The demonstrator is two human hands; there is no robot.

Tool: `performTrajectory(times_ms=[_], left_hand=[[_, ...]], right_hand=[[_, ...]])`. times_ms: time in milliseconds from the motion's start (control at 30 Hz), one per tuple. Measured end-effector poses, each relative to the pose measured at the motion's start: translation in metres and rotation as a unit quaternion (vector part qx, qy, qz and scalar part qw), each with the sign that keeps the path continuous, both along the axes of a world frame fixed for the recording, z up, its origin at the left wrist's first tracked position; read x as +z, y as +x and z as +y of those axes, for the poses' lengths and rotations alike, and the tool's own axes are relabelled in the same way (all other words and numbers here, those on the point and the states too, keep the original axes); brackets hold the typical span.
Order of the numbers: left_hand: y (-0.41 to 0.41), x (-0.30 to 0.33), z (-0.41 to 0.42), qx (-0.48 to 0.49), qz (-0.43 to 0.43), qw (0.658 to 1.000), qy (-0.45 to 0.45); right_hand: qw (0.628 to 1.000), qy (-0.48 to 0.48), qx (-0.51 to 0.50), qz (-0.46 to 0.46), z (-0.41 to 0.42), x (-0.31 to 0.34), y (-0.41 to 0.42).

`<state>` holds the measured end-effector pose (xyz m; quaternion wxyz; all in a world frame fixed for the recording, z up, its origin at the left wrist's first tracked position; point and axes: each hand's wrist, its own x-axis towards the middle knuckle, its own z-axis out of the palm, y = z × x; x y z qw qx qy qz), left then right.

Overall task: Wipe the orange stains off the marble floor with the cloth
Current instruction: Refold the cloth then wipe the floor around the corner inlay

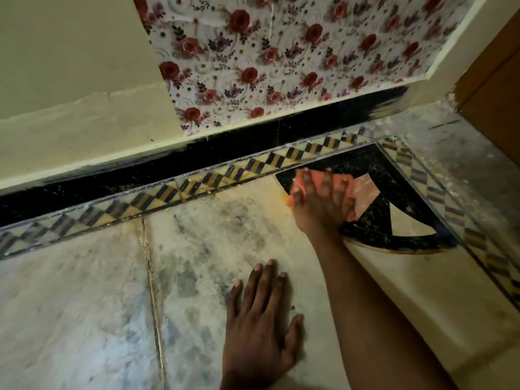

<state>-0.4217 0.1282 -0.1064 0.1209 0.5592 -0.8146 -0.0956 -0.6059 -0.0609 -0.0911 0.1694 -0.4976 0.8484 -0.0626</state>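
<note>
Pressing flat, the right hand (320, 204) holds the cloth (342, 190) under straight fingers on the floor (197, 249); orange stain (281, 197) just left. Left hand (260, 319) rests spread, holding nothing.

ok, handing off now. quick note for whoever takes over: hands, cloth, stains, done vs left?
Left hand: flat on the marble floor, fingers straight, bracing, holding nothing.
Right hand: fingers spread, pressing the orange cloth onto the floor at the corner inlay, just below the checkered border strip.
Done: cannot tell how much has been wiped; the marble near the left hand looks pale and smudged grey.
Left: an orange stain shows just left of the cloth, with yellowish residue along the border's lower edge. Work leftward along that edge.
</note>
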Motion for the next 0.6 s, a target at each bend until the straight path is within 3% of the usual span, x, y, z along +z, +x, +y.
performTrajectory(times_ms=[133,233,333,367,433,533,600], left_hand=[[-0.001,0.001,0.001,-0.001,-0.003,1.0,0.009],[-0.002,0.0,0.0,-0.002,0.002,1.0,0.011],[0.0,-0.002,0.002,-0.002,0.003,1.0,0.009],[0.0,-0.001,0.002,-0.003,0.003,1.0,0.006],[0.0,0.0,0.001,-0.005,0.001,1.0,0.015],[-0.001,0.003,0.002,-0.003,-0.004,0.999,0.033],[-0.001,0.004,0.001,-0.003,-0.008,0.999,0.04]], right_hand=[[0.972,-0.025,0.228,0.058,0.052,0.0,0.01],[0.983,-0.054,0.155,0.082,0.106,-0.003,-0.021],[0.999,-0.031,-0.002,0.021,0.052,-0.004,-0.022],[1.0,-0.012,-0.008,0.0,0.026,0.0,-0.012],[0.997,0.019,0.074,-0.008,-0.001,0.005,0.007],[0.975,0.014,0.222,0.022,0.05,0.003,0.003],[0.975,-0.026,0.214,0.053,0.1,0.002,-0.018]])
